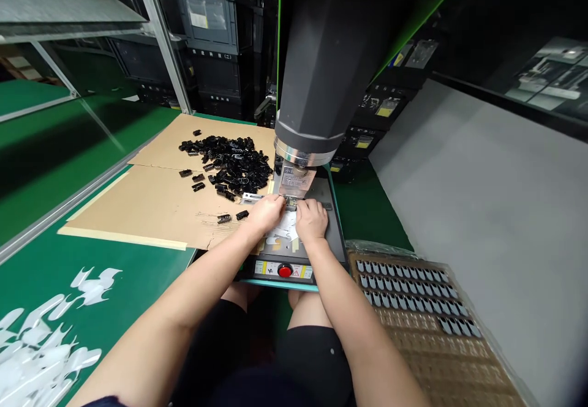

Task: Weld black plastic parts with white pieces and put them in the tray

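Note:
Both hands are at a small metal fixture [291, 202] on the grey machine bed [333, 235], right under the machine's pressing block [296, 177]. My left hand [269, 211] has its fingers curled together at the fixture's left side; what they pinch is hidden. On the right side, my right hand [312, 218] is closed too, fingertips bent down at the fixture, and I cannot make out what lies under them. A silver metal strip [252, 197] sticks out left of my left hand. White paper [285, 226] lies on the bed between my wrists.
Left, a heap of small black parts [234, 162] lies on cardboard [147, 202]. White plastic film pieces [41, 346] are at lower left. A red button [285, 270] is on the machine's front. A tray [413, 327] at right holds rows of grey parts. Crates [206, 18] stand behind.

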A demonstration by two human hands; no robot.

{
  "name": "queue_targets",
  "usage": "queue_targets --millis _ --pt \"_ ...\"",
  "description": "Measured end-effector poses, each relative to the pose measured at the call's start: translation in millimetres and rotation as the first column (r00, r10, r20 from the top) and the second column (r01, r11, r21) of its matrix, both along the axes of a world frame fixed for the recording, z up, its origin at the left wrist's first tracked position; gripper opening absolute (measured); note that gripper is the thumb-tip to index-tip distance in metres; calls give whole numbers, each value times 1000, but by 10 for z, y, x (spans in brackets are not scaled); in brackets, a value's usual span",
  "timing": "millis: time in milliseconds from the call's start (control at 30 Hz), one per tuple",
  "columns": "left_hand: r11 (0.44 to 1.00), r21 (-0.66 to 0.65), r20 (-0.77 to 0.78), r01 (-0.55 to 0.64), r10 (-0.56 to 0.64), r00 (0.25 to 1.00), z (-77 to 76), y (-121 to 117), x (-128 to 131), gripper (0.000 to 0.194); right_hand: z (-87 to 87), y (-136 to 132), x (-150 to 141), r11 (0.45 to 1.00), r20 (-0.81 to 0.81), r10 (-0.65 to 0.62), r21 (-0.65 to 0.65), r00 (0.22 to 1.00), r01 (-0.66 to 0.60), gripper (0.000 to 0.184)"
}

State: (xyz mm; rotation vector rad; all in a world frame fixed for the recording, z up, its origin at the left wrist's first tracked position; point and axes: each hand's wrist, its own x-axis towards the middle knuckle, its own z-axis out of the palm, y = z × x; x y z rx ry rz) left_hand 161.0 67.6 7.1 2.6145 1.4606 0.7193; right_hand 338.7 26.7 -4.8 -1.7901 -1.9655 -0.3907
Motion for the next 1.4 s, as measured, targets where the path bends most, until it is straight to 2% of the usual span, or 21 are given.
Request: queue_targets --millis 200,367,500,600,700,767,867,933,1000,1167,1267,1400 --pt "995 63 -90 72 -66 994 -32 -89 -44 25 103 -87 -123 991 154 50 -127 987 -30 42" --pt "994 40 -65 103 -100 993 -37 -148 -58 34 276 -134 -184 973 230 52 -229 972 3 54" --pt "993 12 -7 116 -116 993 27 -278 -143 45 313 -92 -143 967 196 79 -254 977 -27 56" --pt "996 21 59 92 -93 994 97 -414 -467 45 253 -63 -112 978 90 87 -196 992 -68 50" --pt "998 -2 94 -64 64 994 79 -522 -1007 43 186 -77 -237 976 -39 184 -113 982 -187 40" --pt "983 -53 82 -175 179 980 -9 -552 -1356 45 167 -87 -453 937 -89 323 -111 942 -332 38" --pt "975 -132 45 -182 189 981 -179 -558 -1664 42 178 -41 -898 850 -75 487 -188 870 -492 35" --pt "975 -151 55 -160 170 984 -251 -564 -1709 35 194 32 -1176 827 -19 508 -267 861 -494 29" --pt "979 -140 123 -150 168 978 -267 -580 -1686 34 203 113 -1373 837 34 474 -328 880 -438 24" --pt "985 -126 367 -121 159 916 -223 -611 -1652 40 187 208 -1494 893 42 351 -314 935 -321 21" --pt "985 -116 361 -128 162 918 -231 -591 -1687 30 168 184 -1465 894 41 360 -301 932 -333 20" --pt "965 -151 263 -214 248 932 -224 -557 -1747 19 151 158 -1479 880 76 388 -325 918 -345 20"
